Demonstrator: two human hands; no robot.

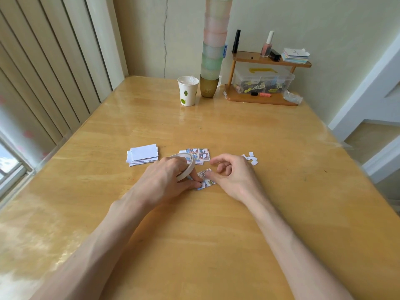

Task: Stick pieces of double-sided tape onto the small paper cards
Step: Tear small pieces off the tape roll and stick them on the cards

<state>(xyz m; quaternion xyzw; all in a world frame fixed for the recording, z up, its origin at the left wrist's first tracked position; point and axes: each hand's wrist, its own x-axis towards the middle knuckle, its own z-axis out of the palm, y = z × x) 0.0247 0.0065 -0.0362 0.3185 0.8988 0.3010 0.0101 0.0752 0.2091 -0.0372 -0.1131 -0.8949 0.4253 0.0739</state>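
My left hand (166,180) grips a white roll of double-sided tape (186,163), its fingers curled through the ring, and its fingertips rest on a small patterned paper card (208,182) lying on the wooden table (216,234). My right hand (233,176) presses its thumb down on the same card, the other fingers loosely curled above it. A small stack of patterned cards (200,154) lies just behind the hands. A stack of white-faced cards (144,154) sits to the left. Several small white paper scraps (251,158) lie to the right.
At the back of the table stand a white paper cup (187,90), a brown cup bearing a tall tower of pastel cups (214,50), and a wooden shelf (264,79) with a clear plastic box, bottles and notes. Vertical blinds hang on the left.
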